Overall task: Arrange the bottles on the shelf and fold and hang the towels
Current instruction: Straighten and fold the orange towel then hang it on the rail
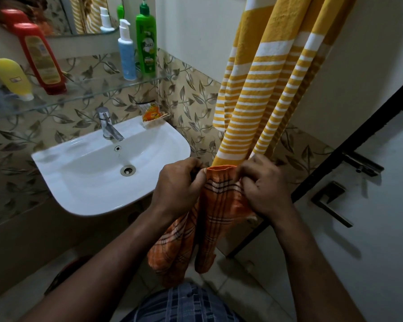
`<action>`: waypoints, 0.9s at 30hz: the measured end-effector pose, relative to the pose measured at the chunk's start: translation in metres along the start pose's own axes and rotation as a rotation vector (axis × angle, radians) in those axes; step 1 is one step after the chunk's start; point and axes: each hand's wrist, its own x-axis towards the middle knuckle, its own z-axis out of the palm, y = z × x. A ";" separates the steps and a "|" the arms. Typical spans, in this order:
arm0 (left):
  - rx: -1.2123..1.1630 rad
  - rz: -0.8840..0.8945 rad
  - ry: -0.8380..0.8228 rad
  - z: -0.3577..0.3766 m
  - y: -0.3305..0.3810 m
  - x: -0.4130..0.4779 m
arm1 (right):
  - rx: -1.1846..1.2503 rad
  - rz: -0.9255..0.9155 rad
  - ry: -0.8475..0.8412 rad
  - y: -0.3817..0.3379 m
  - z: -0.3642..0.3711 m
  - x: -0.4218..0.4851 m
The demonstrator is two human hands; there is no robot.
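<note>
— The hands first: how do they stand?
— The left hand (179, 184) pinches the top edge of an orange checked towel (219, 205) with thumb and curled fingers. The right hand (263, 189) grips the same edge just beside it, fingers curled in.
— Where is that towel?
— It hangs from both hands in front of the person, gathered in loose folds.
— And the bottles?
— On the glass shelf (91, 89), from the left: a yellow tube (14, 77) and a red bottle (41, 59), both cap down. Well apart from them, a white-and-blue pump bottle (126, 54) and a green pump bottle (146, 45) stand side by side.
— Below the shelf?
— A white sink (102, 194) with a tap (107, 125) and an orange sachet (150, 112) at its back corner.
— Further right?
— A yellow striped towel (265, 89) hangs from above, its lower end just over the hands. Then a door with a dark handle (330, 201).
</note>
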 end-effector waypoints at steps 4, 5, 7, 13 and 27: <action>0.038 0.055 -0.042 0.006 0.005 -0.002 | 0.042 0.059 -0.109 -0.009 0.017 -0.003; 0.054 0.079 -0.054 0.008 0.007 -0.004 | 0.053 0.095 -0.101 -0.011 0.019 -0.003; 0.087 0.117 -0.069 0.010 0.008 -0.007 | 0.062 0.182 -0.105 -0.011 0.021 -0.003; 0.029 0.224 -0.213 0.014 0.006 -0.015 | 0.434 0.539 -0.144 -0.014 0.023 -0.003; -0.037 0.218 -0.177 0.020 -0.006 -0.028 | 0.540 0.669 -0.369 -0.002 0.020 -0.002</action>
